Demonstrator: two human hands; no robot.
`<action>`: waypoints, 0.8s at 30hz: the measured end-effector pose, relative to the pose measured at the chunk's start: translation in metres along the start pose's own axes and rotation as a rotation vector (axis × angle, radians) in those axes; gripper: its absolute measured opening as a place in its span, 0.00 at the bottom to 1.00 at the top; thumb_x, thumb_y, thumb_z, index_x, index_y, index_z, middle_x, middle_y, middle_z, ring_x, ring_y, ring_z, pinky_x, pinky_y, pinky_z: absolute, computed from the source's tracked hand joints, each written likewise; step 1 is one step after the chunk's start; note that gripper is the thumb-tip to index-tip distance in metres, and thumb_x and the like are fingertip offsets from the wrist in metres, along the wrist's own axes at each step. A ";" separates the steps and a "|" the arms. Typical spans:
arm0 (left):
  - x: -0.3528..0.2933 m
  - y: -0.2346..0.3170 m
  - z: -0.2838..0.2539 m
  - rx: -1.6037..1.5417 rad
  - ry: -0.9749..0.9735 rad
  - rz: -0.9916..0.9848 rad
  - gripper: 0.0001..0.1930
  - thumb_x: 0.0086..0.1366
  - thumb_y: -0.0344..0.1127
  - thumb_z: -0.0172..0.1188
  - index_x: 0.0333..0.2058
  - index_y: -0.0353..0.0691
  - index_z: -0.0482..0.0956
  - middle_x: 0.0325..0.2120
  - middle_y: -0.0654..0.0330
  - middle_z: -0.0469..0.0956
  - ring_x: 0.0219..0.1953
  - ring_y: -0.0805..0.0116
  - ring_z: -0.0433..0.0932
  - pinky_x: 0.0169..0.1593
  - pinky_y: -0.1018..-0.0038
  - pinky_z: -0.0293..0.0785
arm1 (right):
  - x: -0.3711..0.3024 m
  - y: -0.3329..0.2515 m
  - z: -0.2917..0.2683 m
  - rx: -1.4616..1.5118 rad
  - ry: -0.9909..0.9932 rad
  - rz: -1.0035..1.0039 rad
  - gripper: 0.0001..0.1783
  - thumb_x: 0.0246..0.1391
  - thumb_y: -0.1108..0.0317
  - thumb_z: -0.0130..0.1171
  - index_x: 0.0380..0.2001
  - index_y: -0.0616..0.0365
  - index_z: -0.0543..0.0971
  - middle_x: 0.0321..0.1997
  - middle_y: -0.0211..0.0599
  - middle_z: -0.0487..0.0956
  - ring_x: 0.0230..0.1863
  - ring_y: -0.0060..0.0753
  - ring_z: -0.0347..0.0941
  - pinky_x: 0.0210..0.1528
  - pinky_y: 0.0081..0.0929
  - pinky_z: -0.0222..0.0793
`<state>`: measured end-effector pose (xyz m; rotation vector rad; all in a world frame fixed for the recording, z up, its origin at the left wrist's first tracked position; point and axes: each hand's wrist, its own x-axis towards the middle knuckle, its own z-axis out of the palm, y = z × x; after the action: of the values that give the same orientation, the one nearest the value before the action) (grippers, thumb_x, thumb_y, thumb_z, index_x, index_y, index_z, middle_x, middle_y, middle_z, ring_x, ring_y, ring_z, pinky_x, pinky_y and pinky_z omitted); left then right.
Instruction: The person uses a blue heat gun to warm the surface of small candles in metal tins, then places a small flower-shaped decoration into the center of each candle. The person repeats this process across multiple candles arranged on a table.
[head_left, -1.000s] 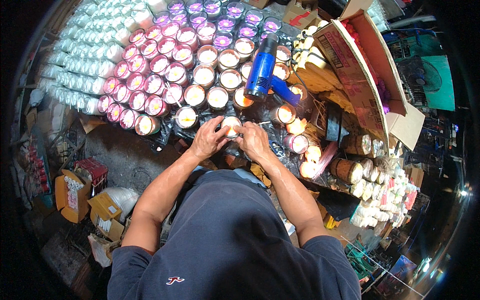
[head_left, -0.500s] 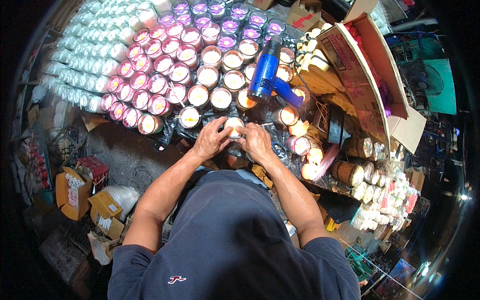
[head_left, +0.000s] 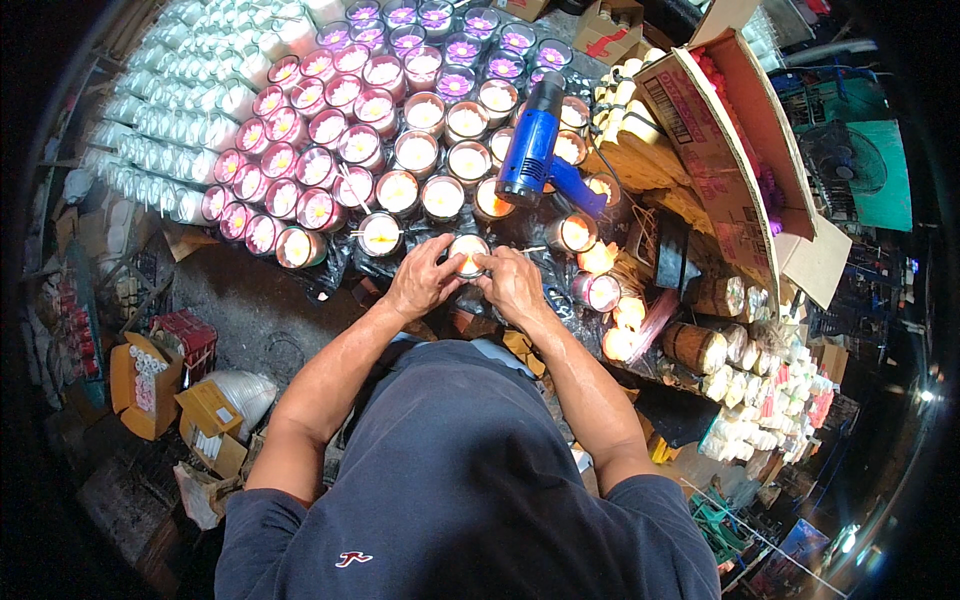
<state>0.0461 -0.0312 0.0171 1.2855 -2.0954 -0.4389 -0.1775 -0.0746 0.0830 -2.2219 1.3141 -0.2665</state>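
Note:
At the near edge of the work surface stands a glass candle (head_left: 468,247) with pale wax and a yellow-orange middle. My left hand (head_left: 421,277) holds it from the left, thumb and forefinger at the rim. From the right, my right hand (head_left: 512,284) grips the same glass, its fingertips bent over the rim. The fingertips partly hide the wax. Just left of it is another glass candle (head_left: 379,234) with thin white sticks beside it. A blue heat gun (head_left: 530,150) lies beyond my hands, over the rows of candles.
Pink flower candles (head_left: 325,128) fill the left middle, with purple flower candles (head_left: 462,47) behind. Clear glasses (head_left: 165,130) are stacked at far left. A cardboard box (head_left: 705,160) stands at right, near orange-lit flower shapes (head_left: 598,257) and a pink-ringed candle (head_left: 597,291).

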 end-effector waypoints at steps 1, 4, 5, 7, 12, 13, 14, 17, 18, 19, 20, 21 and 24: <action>0.000 0.000 0.000 0.003 0.001 0.001 0.38 0.54 0.33 0.81 0.65 0.49 0.76 0.62 0.39 0.75 0.59 0.37 0.80 0.59 0.49 0.80 | 0.000 0.000 0.000 0.002 0.001 0.000 0.21 0.49 0.69 0.77 0.50 0.53 0.90 0.37 0.43 0.81 0.45 0.51 0.81 0.49 0.50 0.78; 0.000 0.000 0.000 -0.003 0.000 -0.006 0.37 0.54 0.33 0.80 0.64 0.48 0.76 0.62 0.39 0.75 0.59 0.38 0.80 0.60 0.49 0.80 | 0.000 -0.001 -0.002 0.001 -0.005 -0.006 0.21 0.49 0.69 0.77 0.50 0.54 0.90 0.37 0.44 0.81 0.45 0.52 0.81 0.48 0.50 0.77; 0.001 0.001 0.000 -0.002 -0.003 -0.008 0.37 0.54 0.33 0.80 0.63 0.47 0.77 0.62 0.39 0.75 0.59 0.38 0.80 0.60 0.50 0.80 | 0.000 -0.001 -0.001 0.006 0.000 -0.007 0.21 0.49 0.68 0.77 0.50 0.54 0.90 0.37 0.44 0.81 0.45 0.52 0.81 0.48 0.50 0.77; 0.001 0.001 -0.001 0.004 -0.008 -0.008 0.35 0.54 0.33 0.80 0.62 0.47 0.78 0.62 0.40 0.75 0.59 0.38 0.80 0.60 0.50 0.80 | 0.000 -0.001 0.000 0.017 0.014 -0.011 0.21 0.50 0.68 0.76 0.50 0.54 0.90 0.37 0.44 0.81 0.44 0.52 0.81 0.48 0.51 0.77; 0.003 0.003 -0.003 -0.001 -0.004 -0.013 0.32 0.54 0.33 0.80 0.59 0.44 0.80 0.62 0.40 0.75 0.58 0.38 0.80 0.59 0.51 0.80 | 0.000 -0.002 -0.003 0.003 0.004 -0.014 0.20 0.50 0.68 0.76 0.49 0.54 0.90 0.37 0.45 0.82 0.44 0.53 0.81 0.48 0.51 0.77; 0.003 0.003 -0.003 0.000 -0.004 -0.012 0.32 0.54 0.33 0.80 0.59 0.44 0.81 0.62 0.40 0.75 0.58 0.38 0.80 0.59 0.51 0.80 | 0.000 -0.002 -0.002 -0.004 0.003 -0.019 0.20 0.50 0.68 0.76 0.49 0.54 0.90 0.37 0.45 0.82 0.44 0.53 0.81 0.48 0.51 0.77; 0.003 0.003 -0.003 -0.004 -0.005 -0.013 0.32 0.54 0.33 0.80 0.59 0.43 0.81 0.62 0.40 0.76 0.58 0.38 0.80 0.59 0.51 0.80 | 0.000 -0.001 -0.002 -0.001 0.003 -0.017 0.20 0.50 0.68 0.76 0.49 0.54 0.90 0.37 0.45 0.82 0.44 0.53 0.81 0.48 0.51 0.77; 0.003 0.004 -0.005 -0.006 -0.008 -0.015 0.31 0.54 0.32 0.80 0.58 0.43 0.81 0.62 0.40 0.76 0.58 0.38 0.80 0.59 0.51 0.80 | -0.001 -0.001 -0.002 0.007 0.008 -0.019 0.21 0.50 0.68 0.76 0.49 0.54 0.90 0.37 0.45 0.82 0.44 0.53 0.81 0.48 0.51 0.77; 0.004 0.004 -0.005 -0.004 -0.006 -0.013 0.31 0.54 0.32 0.80 0.58 0.43 0.81 0.62 0.40 0.76 0.58 0.38 0.80 0.59 0.51 0.80 | 0.000 -0.001 -0.002 0.006 0.015 -0.023 0.21 0.50 0.69 0.76 0.49 0.54 0.90 0.37 0.45 0.82 0.44 0.53 0.81 0.48 0.51 0.77; 0.004 0.004 -0.005 -0.001 -0.005 -0.012 0.31 0.54 0.32 0.80 0.58 0.43 0.81 0.62 0.40 0.76 0.58 0.38 0.80 0.59 0.51 0.80 | 0.000 -0.001 -0.002 0.006 0.021 -0.028 0.21 0.50 0.69 0.76 0.49 0.54 0.90 0.37 0.45 0.82 0.45 0.53 0.81 0.48 0.51 0.77; 0.004 0.005 -0.005 0.000 -0.007 -0.013 0.31 0.54 0.32 0.80 0.58 0.43 0.81 0.62 0.40 0.76 0.58 0.38 0.81 0.59 0.51 0.80 | -0.001 -0.001 -0.002 0.006 0.013 -0.020 0.21 0.50 0.69 0.76 0.50 0.55 0.90 0.38 0.45 0.82 0.45 0.53 0.81 0.48 0.50 0.77; 0.004 0.005 -0.005 0.001 -0.008 -0.015 0.32 0.54 0.32 0.80 0.58 0.43 0.81 0.62 0.40 0.76 0.58 0.39 0.81 0.59 0.51 0.80 | -0.001 -0.002 -0.003 0.005 0.006 -0.014 0.21 0.50 0.69 0.75 0.50 0.55 0.89 0.39 0.44 0.82 0.45 0.53 0.81 0.48 0.50 0.77; 0.003 0.005 -0.003 0.003 -0.003 -0.023 0.32 0.53 0.32 0.80 0.59 0.44 0.81 0.62 0.40 0.76 0.58 0.39 0.81 0.59 0.51 0.80 | -0.001 -0.002 -0.003 0.008 0.004 -0.006 0.21 0.50 0.70 0.75 0.50 0.56 0.90 0.39 0.44 0.82 0.46 0.54 0.81 0.49 0.49 0.77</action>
<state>0.0443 -0.0319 0.0234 1.3132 -2.0860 -0.4481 -0.1771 -0.0741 0.0865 -2.2201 1.3060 -0.2782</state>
